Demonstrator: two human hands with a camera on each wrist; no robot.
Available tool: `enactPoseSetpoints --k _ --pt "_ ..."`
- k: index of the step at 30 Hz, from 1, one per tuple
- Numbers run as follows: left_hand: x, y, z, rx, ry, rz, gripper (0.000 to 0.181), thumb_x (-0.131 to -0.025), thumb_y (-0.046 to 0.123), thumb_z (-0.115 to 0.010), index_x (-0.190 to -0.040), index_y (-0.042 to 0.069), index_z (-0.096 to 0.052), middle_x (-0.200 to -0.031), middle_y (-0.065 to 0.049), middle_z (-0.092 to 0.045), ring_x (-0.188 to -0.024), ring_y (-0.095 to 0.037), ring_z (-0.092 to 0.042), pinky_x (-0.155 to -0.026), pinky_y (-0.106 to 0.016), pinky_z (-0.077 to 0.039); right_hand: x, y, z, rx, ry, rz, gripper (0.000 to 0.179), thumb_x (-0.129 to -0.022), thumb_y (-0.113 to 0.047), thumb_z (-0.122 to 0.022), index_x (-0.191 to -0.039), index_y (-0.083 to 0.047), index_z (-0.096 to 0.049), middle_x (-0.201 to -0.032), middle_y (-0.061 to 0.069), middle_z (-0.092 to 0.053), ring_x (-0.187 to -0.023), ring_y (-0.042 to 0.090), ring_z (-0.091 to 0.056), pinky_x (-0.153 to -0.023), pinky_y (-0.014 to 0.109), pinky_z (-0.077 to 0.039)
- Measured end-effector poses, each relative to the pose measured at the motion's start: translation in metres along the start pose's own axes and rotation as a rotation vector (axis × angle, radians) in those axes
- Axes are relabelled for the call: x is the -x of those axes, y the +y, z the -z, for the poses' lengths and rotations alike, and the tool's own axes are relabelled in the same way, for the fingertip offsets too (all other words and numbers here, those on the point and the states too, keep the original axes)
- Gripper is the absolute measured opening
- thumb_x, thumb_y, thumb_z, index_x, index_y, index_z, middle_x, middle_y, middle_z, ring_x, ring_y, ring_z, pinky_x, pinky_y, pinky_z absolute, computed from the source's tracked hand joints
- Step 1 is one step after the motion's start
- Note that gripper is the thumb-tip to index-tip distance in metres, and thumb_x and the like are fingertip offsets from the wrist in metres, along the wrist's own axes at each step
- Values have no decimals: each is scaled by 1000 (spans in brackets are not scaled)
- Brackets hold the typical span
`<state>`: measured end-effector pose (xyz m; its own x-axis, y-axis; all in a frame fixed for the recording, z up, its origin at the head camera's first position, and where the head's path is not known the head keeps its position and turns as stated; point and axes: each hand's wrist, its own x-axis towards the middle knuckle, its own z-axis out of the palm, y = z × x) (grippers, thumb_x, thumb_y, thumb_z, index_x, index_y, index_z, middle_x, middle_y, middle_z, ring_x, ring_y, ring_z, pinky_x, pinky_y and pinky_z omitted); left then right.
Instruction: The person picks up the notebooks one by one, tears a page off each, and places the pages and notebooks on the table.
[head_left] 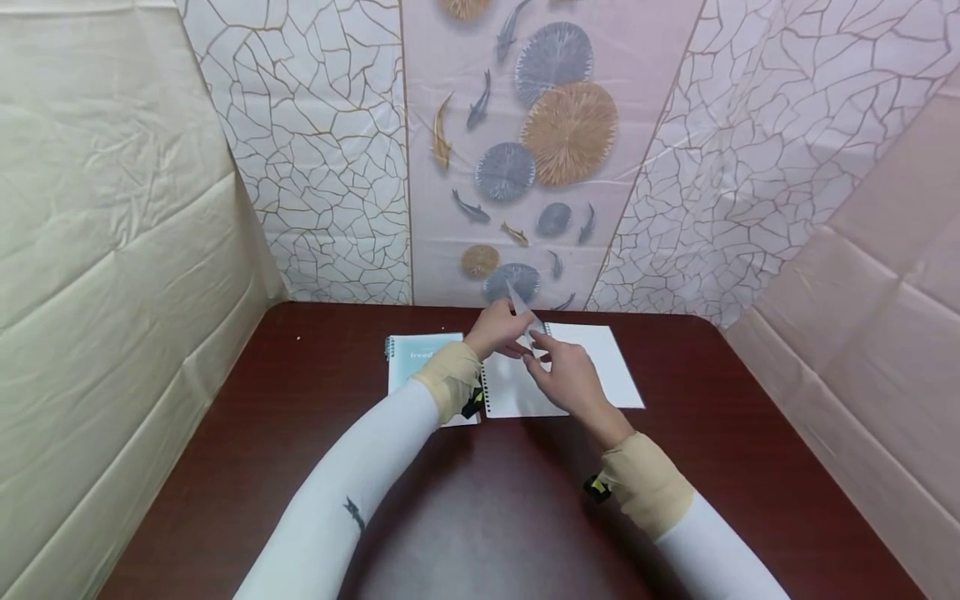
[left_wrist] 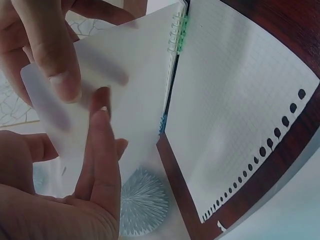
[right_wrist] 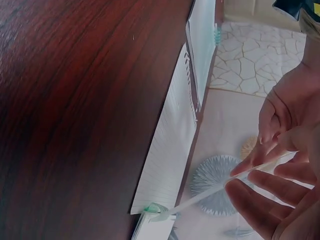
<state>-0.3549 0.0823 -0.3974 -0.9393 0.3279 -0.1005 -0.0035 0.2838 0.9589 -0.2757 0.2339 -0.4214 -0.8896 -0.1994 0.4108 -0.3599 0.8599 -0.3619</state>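
Both hands meet over a spiral notebook (head_left: 600, 358) at the back of the table. A whitish translucent sheet (left_wrist: 142, 70) with a rounded corner rises from the notebook's green rings (left_wrist: 178, 32). My left hand (head_left: 497, 327) pinches its raised part, fingers on one face and thumb behind it. Across the sheet, my right hand (head_left: 572, 379) holds it too, with its thumb on the near face in the left wrist view and its fingers partly hidden behind. Below the hands lies a paper page (left_wrist: 230, 95) with a row of punched holes along its outer edge.
A teal notebook (head_left: 420, 352) with printed lettering lies left of the white pages, partly under the left forearm. The dark reddish table (head_left: 480, 517) reaches a patterned wall cloth (head_left: 450, 275) behind. Beige cloth hangs on both sides.
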Motion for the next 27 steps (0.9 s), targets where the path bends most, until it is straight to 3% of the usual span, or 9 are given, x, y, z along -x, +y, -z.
enactPoseSetpoints --k 5,10,13,18,23,27 --pt "-3 -3 3 -15 2 15 42 -107 19 -59 -143 -2 -54 -124 -23 -69 -75 -25 -79 -63 -31 -64 -1 3 4 -49 -63 10 55 -102 -25 -71 -149 1 -59 -126 19 -75 -102 37 -77 -84 52 -62" --pt "-8 -9 7 -31 22 56 33 -102 12 -62 -131 -3 -58 -112 -22 -70 -68 -23 -78 -63 -32 -64 -4 16 18 -184 -232 42 73 -100 -25 -75 -160 0 -42 -139 25 -66 -116 44 -71 -95 57 -58" --pt "-11 -17 11 -98 46 86 30 -101 11 -64 -126 -4 -57 -113 -21 -67 -63 -20 -74 -66 -34 -65 -7 24 26 -263 -302 -13 73 -103 -31 -73 -163 -7 -39 -145 23 -62 -124 43 -66 -99 57 -55" --pt "-14 -32 17 -275 82 107 38 -98 10 -66 -131 -5 -55 -124 -23 -64 -54 -17 -68 -69 -39 -65 -14 39 36 -307 -243 -109 62 -106 -36 -67 -159 -11 -44 -143 19 -63 -126 41 -64 -98 56 -55" --pt "-12 -40 19 -397 101 103 52 -95 9 -69 -140 -11 -51 -135 -30 -62 -50 -17 -69 -62 -35 -64 -18 67 39 -186 -143 -132 61 -107 -34 -65 -158 -7 -44 -143 24 -62 -131 46 -59 -101 60 -51" --pt "-13 -46 16 -470 95 126 75 -95 12 -73 -157 -9 -36 -146 -31 -57 -50 -16 -69 -57 -31 -62 -17 103 33 -58 -134 -198 68 -107 -38 -63 -160 -2 -41 -150 29 -53 -138 50 -50 -108 66 -44"
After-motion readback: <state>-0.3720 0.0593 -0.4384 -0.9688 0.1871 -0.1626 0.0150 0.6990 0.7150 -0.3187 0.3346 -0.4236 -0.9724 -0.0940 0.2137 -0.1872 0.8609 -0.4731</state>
